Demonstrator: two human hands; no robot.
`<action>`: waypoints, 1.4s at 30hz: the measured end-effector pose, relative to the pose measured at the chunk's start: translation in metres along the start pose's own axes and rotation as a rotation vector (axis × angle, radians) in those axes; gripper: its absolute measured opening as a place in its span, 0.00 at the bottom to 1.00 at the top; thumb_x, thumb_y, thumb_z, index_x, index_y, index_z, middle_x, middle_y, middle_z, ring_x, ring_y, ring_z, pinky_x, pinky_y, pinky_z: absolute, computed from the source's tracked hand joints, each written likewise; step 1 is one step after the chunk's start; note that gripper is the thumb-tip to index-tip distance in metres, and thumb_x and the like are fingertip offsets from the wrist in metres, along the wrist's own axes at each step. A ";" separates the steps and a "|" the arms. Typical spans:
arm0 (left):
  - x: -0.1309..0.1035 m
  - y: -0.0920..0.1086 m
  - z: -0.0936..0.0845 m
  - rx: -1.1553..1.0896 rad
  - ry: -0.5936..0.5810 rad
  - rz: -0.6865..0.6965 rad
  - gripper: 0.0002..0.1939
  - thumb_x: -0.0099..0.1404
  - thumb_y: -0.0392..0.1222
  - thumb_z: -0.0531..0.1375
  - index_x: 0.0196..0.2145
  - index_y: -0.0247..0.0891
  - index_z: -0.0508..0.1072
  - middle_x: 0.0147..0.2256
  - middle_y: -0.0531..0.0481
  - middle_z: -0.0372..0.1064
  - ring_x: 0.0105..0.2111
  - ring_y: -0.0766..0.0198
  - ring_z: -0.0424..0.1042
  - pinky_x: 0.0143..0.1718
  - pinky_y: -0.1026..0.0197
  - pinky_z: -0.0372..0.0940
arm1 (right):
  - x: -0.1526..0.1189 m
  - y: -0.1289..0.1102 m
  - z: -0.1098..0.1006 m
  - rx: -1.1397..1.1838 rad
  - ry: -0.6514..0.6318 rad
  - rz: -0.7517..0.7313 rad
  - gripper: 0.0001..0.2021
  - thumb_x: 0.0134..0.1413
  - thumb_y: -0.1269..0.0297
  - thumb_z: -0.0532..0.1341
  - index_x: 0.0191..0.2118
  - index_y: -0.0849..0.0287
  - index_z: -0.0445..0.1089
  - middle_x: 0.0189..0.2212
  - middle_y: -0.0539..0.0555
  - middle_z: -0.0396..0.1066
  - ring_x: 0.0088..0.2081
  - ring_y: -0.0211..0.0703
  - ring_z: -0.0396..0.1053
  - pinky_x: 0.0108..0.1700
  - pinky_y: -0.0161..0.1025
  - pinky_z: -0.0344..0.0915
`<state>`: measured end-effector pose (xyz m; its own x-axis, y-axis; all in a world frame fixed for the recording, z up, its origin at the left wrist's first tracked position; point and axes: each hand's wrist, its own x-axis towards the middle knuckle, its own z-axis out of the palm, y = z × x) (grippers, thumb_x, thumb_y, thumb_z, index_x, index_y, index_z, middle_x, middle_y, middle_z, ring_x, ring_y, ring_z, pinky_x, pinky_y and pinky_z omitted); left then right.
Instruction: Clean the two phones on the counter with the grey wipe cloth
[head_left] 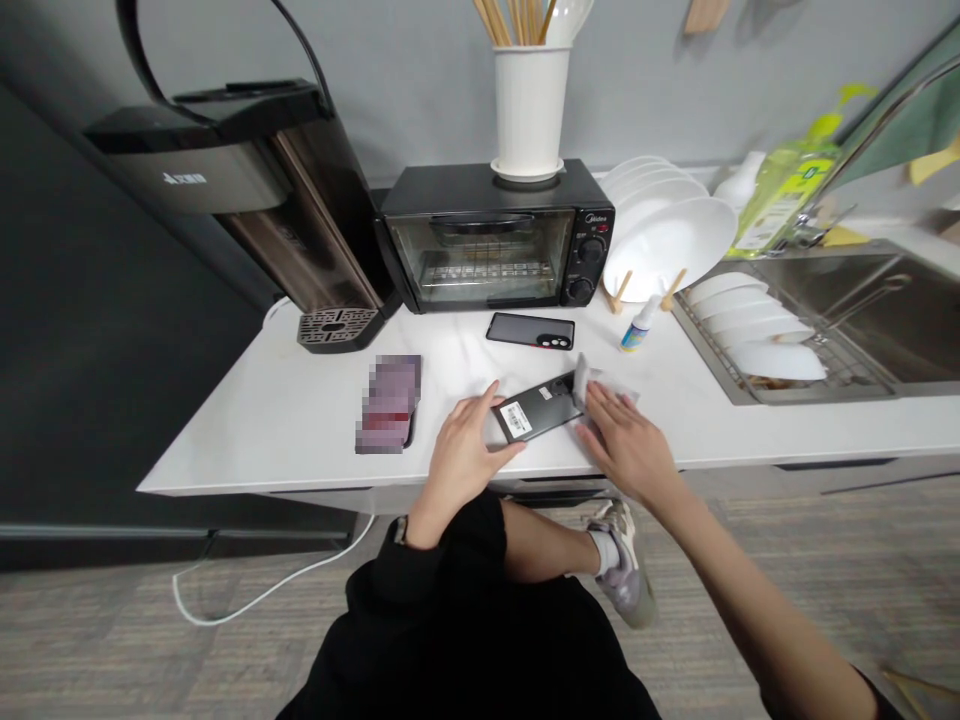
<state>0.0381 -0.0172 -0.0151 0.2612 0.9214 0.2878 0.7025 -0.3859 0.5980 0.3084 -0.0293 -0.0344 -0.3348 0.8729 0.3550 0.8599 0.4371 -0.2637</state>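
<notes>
A dark smartphone (553, 408) with a white label lies back side up near the counter's front edge. Thumb and fingers of my left hand (463, 448) clasp its left end by the edges. My right hand (628, 440) presses a pale grey wiping cloth (582, 374) against the phone's right end, beside the camera; the fingers partly cover the cloth. Behind the phone lies a dark-rimmed phone case (517, 328) with camera cutouts. A small spray bottle (637, 328) with a blue label stands farther right. To the left rests another phone-shaped item (390, 405), its surface pixelated.
At the back stand a tall drink dispenser (300, 220) and a toaster oven (487, 255) topped by a white utensil pot (531, 110). White plates (667, 240) fill a wooden rack. The sink (862, 300) holds more dishes; a green soap bottle (787, 190) stands behind.
</notes>
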 end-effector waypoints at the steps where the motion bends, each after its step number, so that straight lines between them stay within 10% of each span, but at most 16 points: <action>1: 0.000 0.000 0.000 0.003 0.001 0.006 0.49 0.60 0.44 0.74 0.73 0.48 0.55 0.59 0.46 0.74 0.59 0.47 0.70 0.63 0.43 0.64 | 0.003 0.008 0.000 -0.025 0.019 0.044 0.30 0.74 0.52 0.52 0.71 0.67 0.59 0.69 0.71 0.62 0.71 0.63 0.60 0.70 0.64 0.60; 10: -0.001 -0.003 0.002 0.055 -0.020 0.007 0.48 0.63 0.40 0.70 0.74 0.42 0.53 0.60 0.40 0.72 0.61 0.47 0.69 0.62 0.46 0.66 | 0.017 -0.077 0.012 0.191 -0.115 -0.217 0.31 0.73 0.50 0.53 0.72 0.63 0.59 0.70 0.65 0.62 0.72 0.55 0.58 0.73 0.59 0.57; 19: 0.001 -0.001 0.000 0.008 -0.032 0.001 0.51 0.61 0.44 0.73 0.74 0.48 0.52 0.61 0.45 0.72 0.61 0.46 0.68 0.64 0.42 0.62 | 0.009 0.008 0.001 -0.028 0.025 0.058 0.31 0.74 0.49 0.52 0.70 0.68 0.62 0.69 0.71 0.62 0.70 0.65 0.61 0.69 0.64 0.62; 28: 0.000 -0.003 0.001 0.040 -0.027 -0.007 0.48 0.63 0.44 0.71 0.74 0.46 0.53 0.62 0.40 0.70 0.62 0.46 0.68 0.63 0.44 0.65 | 0.018 -0.065 0.011 0.217 -0.114 -0.249 0.31 0.73 0.49 0.55 0.73 0.60 0.58 0.71 0.63 0.61 0.73 0.54 0.58 0.73 0.60 0.57; 37: 0.004 -0.002 0.000 0.010 -0.055 -0.021 0.50 0.61 0.44 0.73 0.73 0.49 0.53 0.61 0.46 0.73 0.62 0.48 0.68 0.65 0.42 0.61 | 0.011 0.012 -0.003 -0.024 -0.003 0.050 0.31 0.74 0.50 0.52 0.70 0.70 0.61 0.70 0.70 0.61 0.71 0.65 0.59 0.70 0.64 0.60; 42: 0.003 -0.004 0.001 0.002 -0.052 -0.004 0.48 0.63 0.45 0.72 0.74 0.48 0.53 0.61 0.44 0.72 0.62 0.48 0.69 0.65 0.42 0.62 | 0.034 -0.033 0.013 0.058 -0.035 -0.071 0.32 0.73 0.48 0.54 0.70 0.68 0.62 0.70 0.69 0.61 0.73 0.64 0.56 0.72 0.65 0.55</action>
<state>0.0367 -0.0130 -0.0180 0.2925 0.9241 0.2457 0.7048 -0.3820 0.5978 0.2634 -0.0115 -0.0258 -0.4086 0.8456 0.3436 0.8099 0.5094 -0.2906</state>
